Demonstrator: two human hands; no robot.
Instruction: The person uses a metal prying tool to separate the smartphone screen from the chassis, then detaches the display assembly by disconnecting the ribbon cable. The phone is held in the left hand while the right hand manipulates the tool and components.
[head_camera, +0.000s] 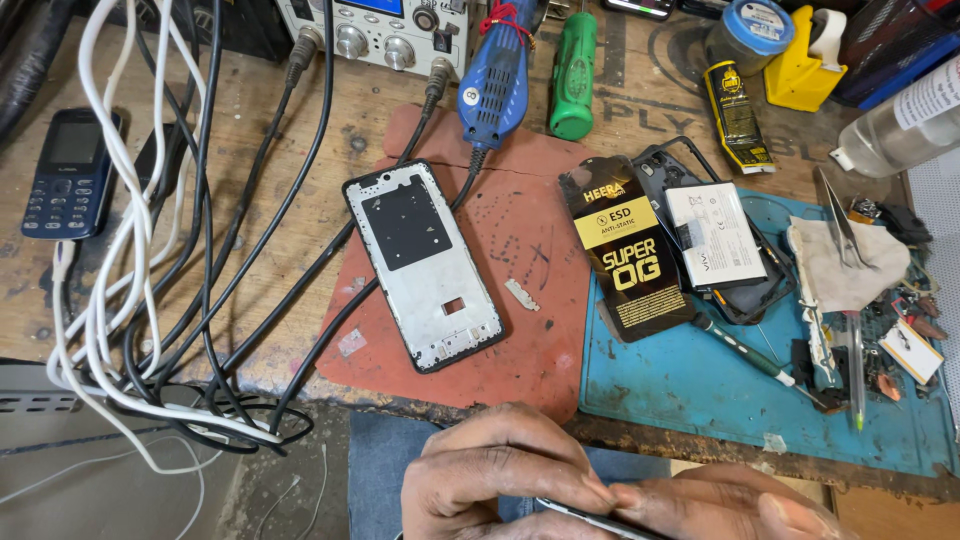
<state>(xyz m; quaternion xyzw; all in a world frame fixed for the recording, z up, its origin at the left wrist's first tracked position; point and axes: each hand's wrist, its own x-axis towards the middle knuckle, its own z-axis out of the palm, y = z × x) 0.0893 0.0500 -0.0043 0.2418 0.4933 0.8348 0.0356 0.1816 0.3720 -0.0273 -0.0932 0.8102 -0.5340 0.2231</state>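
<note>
Both my hands are low at the frame's bottom edge, below the bench. My left hand (495, 470) and my right hand (730, 505) pinch a thin dark flat part (590, 518), seen edge-on between the fingertips; what it is I cannot tell. On the bench above lies a bare phone frame (423, 262) with a silver inner plate, resting on a red mat (530, 340). A small metal piece (521, 294) lies beside it on the mat.
A blue mat (700, 390) holds a black and yellow packet (625, 250), a phone back with battery (715, 235), a cloth (845, 265), tweezers and a small screwdriver (745, 350). Cables (150, 270), a keypad phone (70, 172), a blue tool (495, 75) and a green screwdriver (573, 75) lie further back.
</note>
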